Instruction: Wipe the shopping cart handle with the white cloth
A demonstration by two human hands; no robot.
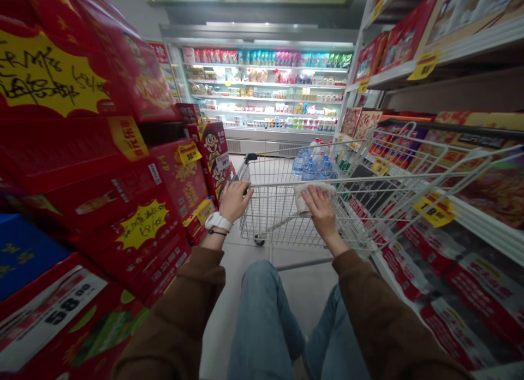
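Note:
A wire shopping cart (270,205) stands in a shop aisle in front of me. My left hand (234,200), with a white watch on its wrist, is wrapped round the cart's near rim at the left. My right hand (321,205) lies flat on a white cloth (303,197) and presses it onto the cart's near rim. Water bottles (313,166) with blue caps stand at the far end of the cart.
Stacked red gift boxes (102,183) with yellow price tags crowd the left side. Shelves (470,216) of red packages line the right, close to the cart. A lit refrigerated case (266,90) closes the aisle ahead. My legs in jeans (278,320) are below.

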